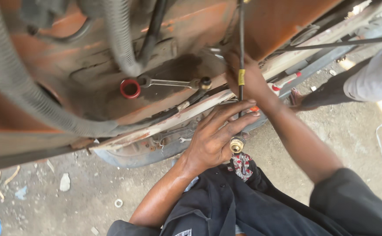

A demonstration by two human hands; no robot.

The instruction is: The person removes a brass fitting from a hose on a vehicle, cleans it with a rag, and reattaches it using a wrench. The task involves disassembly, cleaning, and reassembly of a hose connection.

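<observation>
Right hand [248, 81] fingers hidden behind black hose [241, 48]; hose top cut off.

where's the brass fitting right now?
Head view, centre and a little low: the brass fitting sits at the fingertips of the left hand, just below the thin black cable with its yellow band, above the dark clothing.

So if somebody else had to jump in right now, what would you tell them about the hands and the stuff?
Left hand: holds a brass fitting, fingers spread against the thin black cable.
Right hand: gripping that cable near its yellow band.
A wrench rests on the rusty orange panel beside a red ring.
Done: cannot tell. Left: the brass fitting is unattached.
</observation>
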